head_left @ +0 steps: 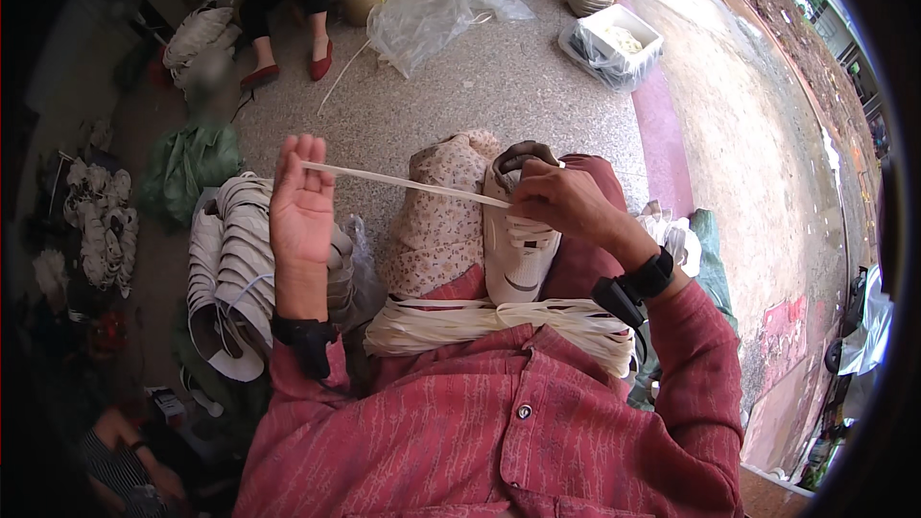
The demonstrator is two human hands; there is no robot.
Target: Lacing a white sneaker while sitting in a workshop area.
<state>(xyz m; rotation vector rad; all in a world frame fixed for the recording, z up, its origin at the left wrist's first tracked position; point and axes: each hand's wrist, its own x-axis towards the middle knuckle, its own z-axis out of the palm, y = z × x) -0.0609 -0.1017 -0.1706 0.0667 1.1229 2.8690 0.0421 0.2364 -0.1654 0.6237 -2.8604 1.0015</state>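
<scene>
A white sneaker (520, 254) with a brown lining rests on my lap, between my thighs, its toe toward me. A flat cream shoelace (403, 182) stretches taut from the shoe's upper part to my left hand. My right hand (566, 197) is closed in a pinch on the lace, just over the shoe's tongue. My left hand (303, 201) is raised to the left, palm in view and fingers stretched out; the lace meets it at the fingers, and whether it loops behind them is hidden. A bundle of cream laces (432, 326) lies across my lap.
Stacked white shoe uppers (245, 269) stand at my left, with more hanging pieces (101, 221) farther left. Green sacking (187, 168) lies nearby. Ahead are clear plastic sheeting (422, 24), a white bin (619, 46) and a seated person in red shoes (321, 59). Another person's arm (139, 456) shows lower left.
</scene>
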